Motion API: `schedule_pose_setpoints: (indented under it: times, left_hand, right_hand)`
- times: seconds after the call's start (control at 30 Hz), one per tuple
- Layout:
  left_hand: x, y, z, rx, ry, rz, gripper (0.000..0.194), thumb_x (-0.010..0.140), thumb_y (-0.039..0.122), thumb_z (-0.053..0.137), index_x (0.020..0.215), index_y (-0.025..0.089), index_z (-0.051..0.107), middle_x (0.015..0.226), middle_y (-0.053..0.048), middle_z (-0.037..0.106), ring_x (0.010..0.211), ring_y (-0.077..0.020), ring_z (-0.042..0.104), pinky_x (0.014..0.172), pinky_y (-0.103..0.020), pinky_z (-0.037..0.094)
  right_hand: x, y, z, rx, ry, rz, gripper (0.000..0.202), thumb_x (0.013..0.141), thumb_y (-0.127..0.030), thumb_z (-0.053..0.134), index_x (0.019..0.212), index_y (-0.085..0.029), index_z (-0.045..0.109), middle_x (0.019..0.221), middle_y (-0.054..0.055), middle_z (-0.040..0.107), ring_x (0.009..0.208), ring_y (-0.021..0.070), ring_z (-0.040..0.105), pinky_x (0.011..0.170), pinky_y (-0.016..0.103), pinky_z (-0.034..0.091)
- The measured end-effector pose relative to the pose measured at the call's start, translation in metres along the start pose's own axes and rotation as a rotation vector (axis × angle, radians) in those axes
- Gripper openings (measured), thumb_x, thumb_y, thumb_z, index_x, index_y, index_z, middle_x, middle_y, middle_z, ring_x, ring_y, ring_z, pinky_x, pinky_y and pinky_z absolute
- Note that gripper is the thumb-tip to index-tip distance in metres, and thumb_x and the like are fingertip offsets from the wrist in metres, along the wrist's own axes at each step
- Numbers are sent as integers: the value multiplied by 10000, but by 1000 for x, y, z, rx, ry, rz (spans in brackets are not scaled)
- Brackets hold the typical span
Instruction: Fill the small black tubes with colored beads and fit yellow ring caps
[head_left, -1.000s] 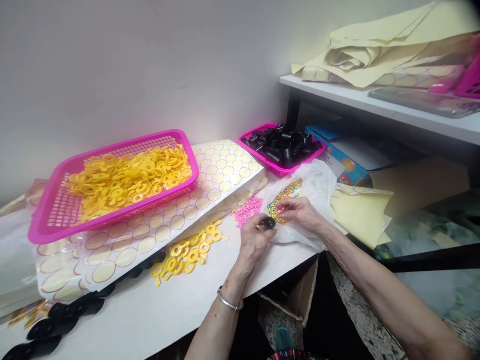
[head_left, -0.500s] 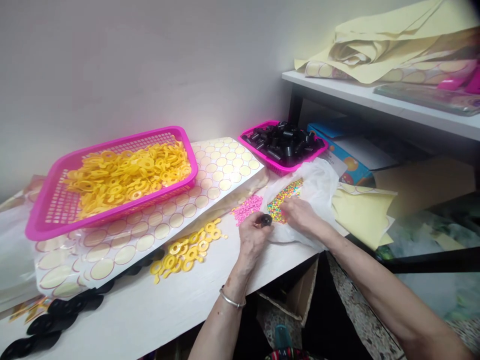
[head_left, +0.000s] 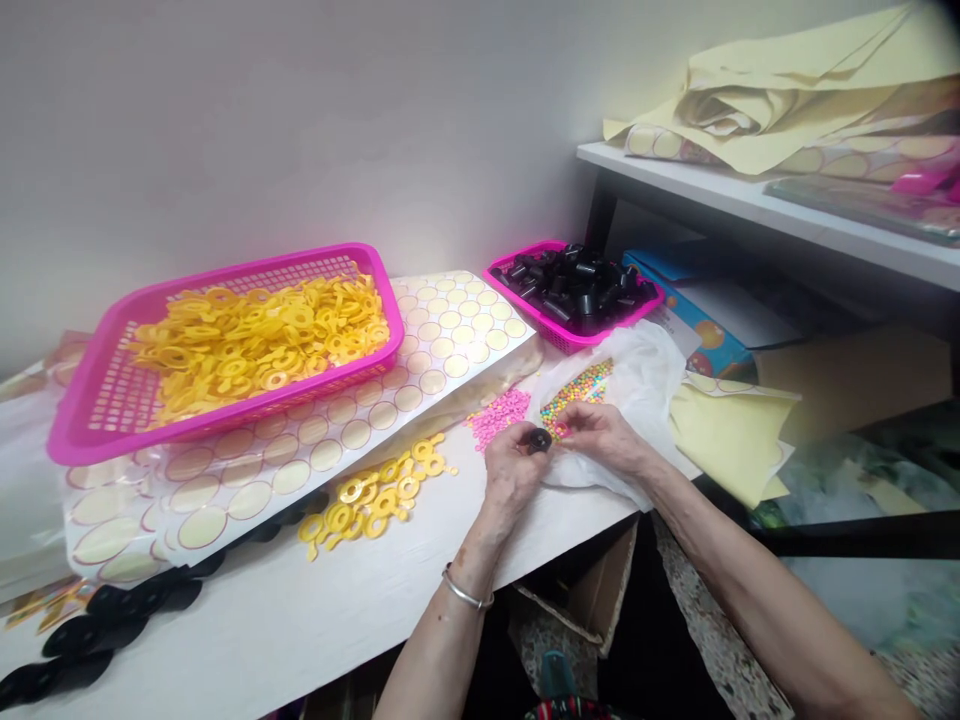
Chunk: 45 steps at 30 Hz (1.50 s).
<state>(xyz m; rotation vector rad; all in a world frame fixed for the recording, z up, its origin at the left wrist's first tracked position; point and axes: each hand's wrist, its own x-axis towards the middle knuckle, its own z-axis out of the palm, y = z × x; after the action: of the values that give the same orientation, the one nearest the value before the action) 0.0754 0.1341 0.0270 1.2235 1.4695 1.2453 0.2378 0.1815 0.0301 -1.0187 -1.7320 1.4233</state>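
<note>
- Left hand [head_left: 514, 468] is pinching one small black piece [head_left: 539, 440].
- Right hand [head_left: 604, 438], just beside it, has fingertips pressed together; whether they hold something, I cannot tell.
- Behind right hand, white bag [head_left: 651, 365] contains coloured beads [head_left: 577, 392].
- Compared with before, right fingertips came nearer to black piece.
</note>
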Motion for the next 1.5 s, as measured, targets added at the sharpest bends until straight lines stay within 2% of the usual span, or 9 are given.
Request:
schedule_pose_setpoints:
  times: [0.27,0.37,0.53,0.67,0.87,1.0,1.13,1.3,1.5]
  left_hand:
    - [-2,0,-5,-52,59,-80,227,499,107,603,718,164,630,600,56,561,539,-86,488,530,-194,396]
    - [-2,1,-6,-106,40,-119,240,490,102,608,722,158,626,584,61,549,506,-79,473,501,-190,379]
    - [-1,2,-4,-45,35,-50,188,503,113,618,686,157,626,582,56,536,528,-77,453,508,-187,358]
    - [-1,2,1,18,-15,35,115,562,169,611,676,157,623,600,38,539,566,-89,460,529,-194,356]
    - [-5,0,7,99,-16,107,133,576,184,600,700,159,643,599,27,545,578,-102,468,540,-204,358]
    - [-7,-4,9,118,-48,92,170,559,131,578,714,154,644,607,33,549,580,-98,464,543,-200,357]
    - [-9,-3,10,93,-66,92,160,566,129,573,710,152,638,590,43,538,569,-91,453,523,-191,339]
    - [-11,-2,9,72,-24,68,205,549,105,569,730,157,649,631,32,581,573,-95,481,545,-199,369]
    - [-18,-5,0,10,8,28,215,529,109,610,733,165,651,659,30,586,578,-93,496,544,-199,383]
  right_hand:
    - [24,0,11,-984,-32,84,109,727,-99,461,721,-150,558,807,67,572,750,156,505,637,244,327]
    - [26,3,14,-789,13,29,83,697,-108,489,728,-163,544,744,28,558,706,146,497,616,240,329]
    - [8,1,11,-45,60,45,148,665,-228,597,794,-171,556,647,-29,538,596,119,483,568,239,364]
    - [-4,-9,6,59,85,-24,201,665,-259,640,837,-167,591,742,0,581,663,134,521,612,263,398]
    - [-8,-31,4,-645,-6,-343,129,804,-146,494,828,-169,618,792,36,571,792,160,500,708,286,386]
    - [-14,-58,17,-1192,-104,-405,192,777,-57,475,817,-144,642,786,77,572,789,194,463,664,308,351]
    - [-18,-73,28,-1365,-108,-469,155,792,-93,503,774,-127,653,764,95,570,772,206,448,640,324,330]
    - [-16,-55,18,-1170,-11,-456,196,781,-69,483,794,-166,653,787,75,574,780,195,459,658,310,358]
    - [-12,-23,4,-394,131,-284,96,772,-240,576,806,-184,647,772,23,582,737,152,529,679,290,421]
